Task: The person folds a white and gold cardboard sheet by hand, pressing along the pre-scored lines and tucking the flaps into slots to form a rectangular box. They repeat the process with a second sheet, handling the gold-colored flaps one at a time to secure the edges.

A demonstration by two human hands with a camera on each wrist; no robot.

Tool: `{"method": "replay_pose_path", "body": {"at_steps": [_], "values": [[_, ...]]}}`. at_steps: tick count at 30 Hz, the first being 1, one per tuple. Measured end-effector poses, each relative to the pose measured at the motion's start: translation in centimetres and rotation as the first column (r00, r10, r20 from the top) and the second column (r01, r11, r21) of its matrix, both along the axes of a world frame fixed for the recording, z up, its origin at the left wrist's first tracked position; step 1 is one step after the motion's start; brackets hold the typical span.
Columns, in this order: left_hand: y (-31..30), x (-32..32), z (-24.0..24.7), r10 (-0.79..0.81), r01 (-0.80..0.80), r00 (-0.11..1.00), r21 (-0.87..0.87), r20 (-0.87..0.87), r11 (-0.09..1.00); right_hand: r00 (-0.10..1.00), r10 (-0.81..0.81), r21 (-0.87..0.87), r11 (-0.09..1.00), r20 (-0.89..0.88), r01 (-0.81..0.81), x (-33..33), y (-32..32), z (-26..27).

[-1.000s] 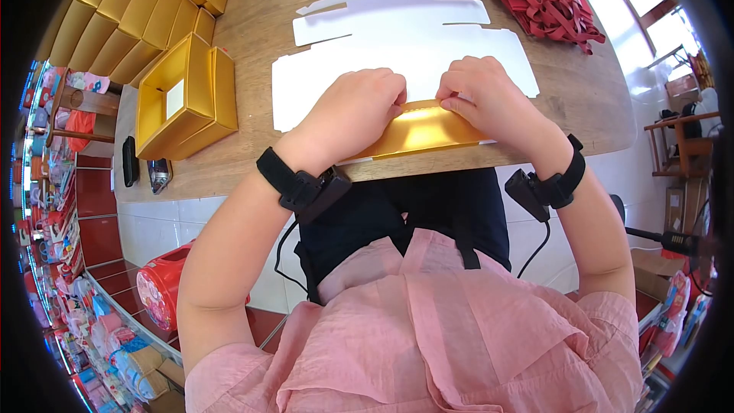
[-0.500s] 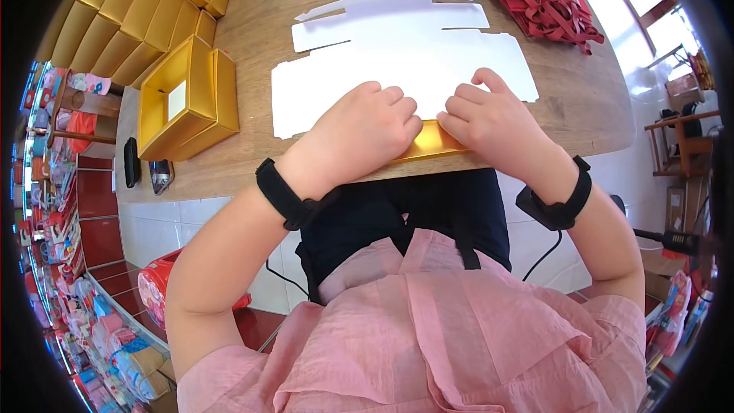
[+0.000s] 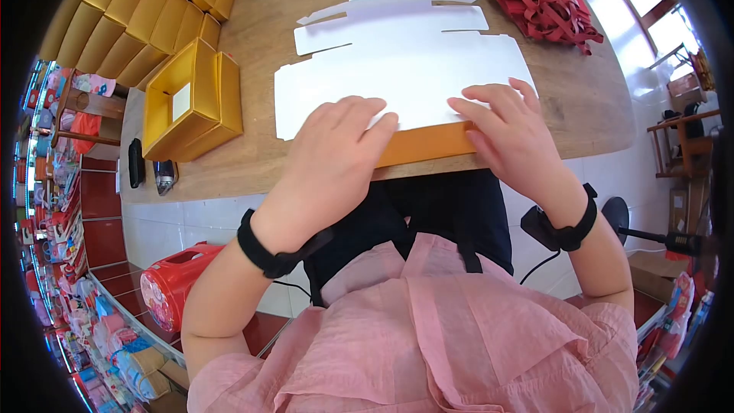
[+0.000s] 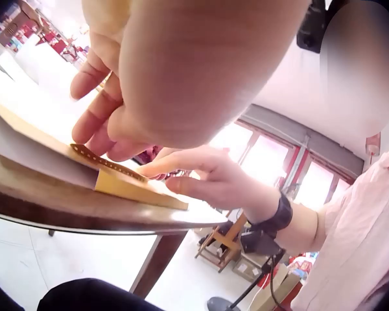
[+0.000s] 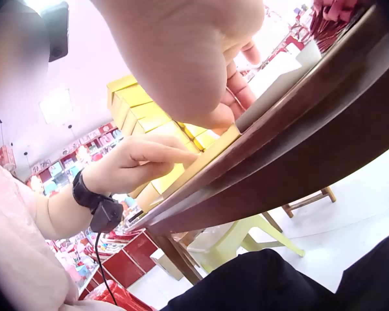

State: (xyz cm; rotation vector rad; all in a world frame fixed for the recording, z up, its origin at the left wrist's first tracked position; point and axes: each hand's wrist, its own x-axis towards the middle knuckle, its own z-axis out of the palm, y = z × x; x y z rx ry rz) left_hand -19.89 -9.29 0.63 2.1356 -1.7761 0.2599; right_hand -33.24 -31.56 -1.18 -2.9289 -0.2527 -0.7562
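Note:
A flat cardboard box blank (image 3: pixel 397 80) lies white side up in front of me, cut with slots and tabs at its far end. Along its near edge a gold flap (image 3: pixel 428 144) is folded up over the white, close to the table's edge. My left hand (image 3: pixel 329 157) is at the flap's left part, fingers extended over the sheet. At the other end, my right hand (image 3: pixel 516 134) has its fingers spread, thumb beside the flap. In the left wrist view a row of small perforations shows on the gold flap (image 4: pixel 142 189), the right hand (image 4: pixel 211 173) just behind it.
An open gold box (image 3: pixel 191 103) stands at the table's left, with stacked gold boxes (image 3: pixel 130 19) behind it. Near the left edge lie a black case (image 3: pixel 135 163) and a small dark object (image 3: pixel 165 176). Red gift bags (image 3: pixel 535 0) with ribbon handles are piled at the far right.
Both hands have moved apart along the gold flap, from close together at its middle toward its ends. Their curled fingers have straightened, and the flap's middle is uncovered.

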Motion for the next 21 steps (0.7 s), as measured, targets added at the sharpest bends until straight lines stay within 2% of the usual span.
{"method": "replay_pose_path", "body": {"at_steps": [2,3,5,9,11,15,17,19,21], "values": [[0.8,-1.0,0.0,0.038,-0.041,0.999,-0.181,-0.021,0.983,0.998,0.006,0.141,0.990,-0.066,0.003,-1.2,-0.1,0.4],[1.3,-1.6,-0.2,0.038,-0.041,0.999,-0.182,-0.022,0.982,0.998,0.006,0.140,0.990,-0.068,0.004,-1.7,-0.1,0.3],[2.3,-2.8,-1.1,-0.029,0.025,0.997,-0.053,-0.077,0.998,0.994,0.095,0.181,0.980,-0.061,-0.083,-2.4,0.1,-0.2],[1.5,-3.9,-2.6,-0.006,0.005,1.000,-0.070,-0.009,0.998,0.994,0.072,0.079,0.994,0.077,-0.078,-2.5,1.0,-0.9],[1.2,-3.6,-2.9,0.010,-0.009,1.000,-0.056,0.009,0.998,0.998,0.037,0.047,0.998,-0.042,-0.035,-2.3,1.3,-0.8],[0.9,-2.7,-3.4,0.091,-0.090,0.996,-0.039,0.012,0.995,0.988,-0.010,0.058,0.998,-0.155,0.019,-2.1,1.5,-1.3],[0.8,-2.2,-3.4,0.081,-0.081,0.997,0.018,0.000,0.997,0.972,-0.019,0.035,0.999,-0.233,0.028,-2.0,1.5,-1.6],[0.3,-1.9,-2.5,0.068,-0.069,0.998,0.028,0.016,0.997,0.971,-0.014,0.030,0.999,-0.237,0.022,-1.7,1.4,-1.6],[0.0,-1.6,-1.8,-0.013,0.000,0.997,0.163,0.081,0.987,0.971,-0.011,0.024,1.000,-0.241,0.017,-1.4,1.3,-1.4]]}}
